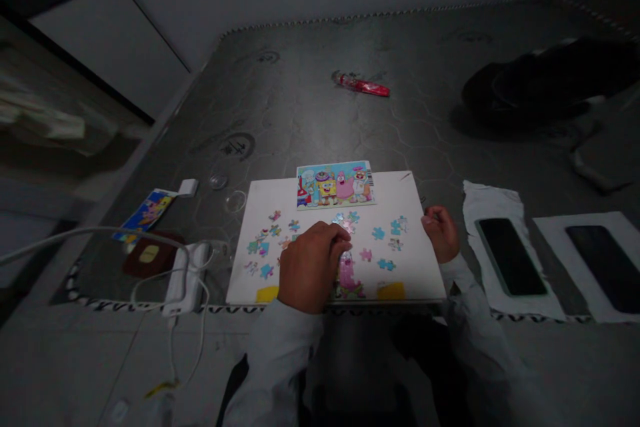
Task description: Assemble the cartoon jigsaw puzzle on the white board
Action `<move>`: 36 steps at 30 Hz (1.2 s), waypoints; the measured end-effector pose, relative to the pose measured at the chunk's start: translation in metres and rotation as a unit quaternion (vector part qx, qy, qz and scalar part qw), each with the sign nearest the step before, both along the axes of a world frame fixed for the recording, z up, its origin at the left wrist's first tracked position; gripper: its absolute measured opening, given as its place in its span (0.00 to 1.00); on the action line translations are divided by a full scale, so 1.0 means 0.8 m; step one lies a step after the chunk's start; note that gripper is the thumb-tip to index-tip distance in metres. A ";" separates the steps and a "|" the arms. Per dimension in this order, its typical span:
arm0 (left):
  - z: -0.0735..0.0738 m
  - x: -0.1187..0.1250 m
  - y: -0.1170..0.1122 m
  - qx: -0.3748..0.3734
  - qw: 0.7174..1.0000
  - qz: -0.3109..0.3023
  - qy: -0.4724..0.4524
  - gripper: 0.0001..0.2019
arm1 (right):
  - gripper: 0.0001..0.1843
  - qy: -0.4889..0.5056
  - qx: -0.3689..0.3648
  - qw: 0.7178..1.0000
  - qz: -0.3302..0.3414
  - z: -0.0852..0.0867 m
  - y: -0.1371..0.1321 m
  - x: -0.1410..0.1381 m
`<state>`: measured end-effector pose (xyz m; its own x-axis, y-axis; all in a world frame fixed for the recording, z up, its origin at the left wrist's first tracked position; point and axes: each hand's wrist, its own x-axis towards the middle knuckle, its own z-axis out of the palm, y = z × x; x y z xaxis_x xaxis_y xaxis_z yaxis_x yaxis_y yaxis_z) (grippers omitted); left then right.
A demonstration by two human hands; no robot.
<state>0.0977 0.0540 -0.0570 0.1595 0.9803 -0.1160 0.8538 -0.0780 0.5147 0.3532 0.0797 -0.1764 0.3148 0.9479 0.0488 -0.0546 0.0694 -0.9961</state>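
A white board (415, 213) lies on the grey mattress in front of me, strewn with several loose jigsaw pieces (379, 233). A colourful cartoon reference picture (335, 183) sits at its far edge. A joined pink patch of puzzle (349, 278) lies near the board's front edge. My left hand (310, 267) rests palm down over the middle of the board, its fingers curled and pinched on pieces near the pink patch. My right hand (441, 233) is at the board's right edge, fingers curled in a loose fist; what it holds, if anything, is hidden.
Two dark phones (510, 255) (603, 265) lie on white paper to the right. A white power strip (187, 277) with cables, a puzzle box (147, 212) and a brown wallet are at the left. A red wrapper (363, 85) and dark clothing (545, 83) lie farther back.
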 end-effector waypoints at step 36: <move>0.042 -0.140 -0.005 -0.027 0.961 0.223 0.162 0.10 | 0.24 0.000 -0.037 0.999 -0.022 -0.006 0.004 0.015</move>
<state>-0.0143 0.0498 -0.0235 -0.3291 0.9338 -0.1403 0.9122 0.3528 0.2085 0.3653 0.0826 -0.1812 0.3560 0.9343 -0.0201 -0.0523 -0.0016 -0.9986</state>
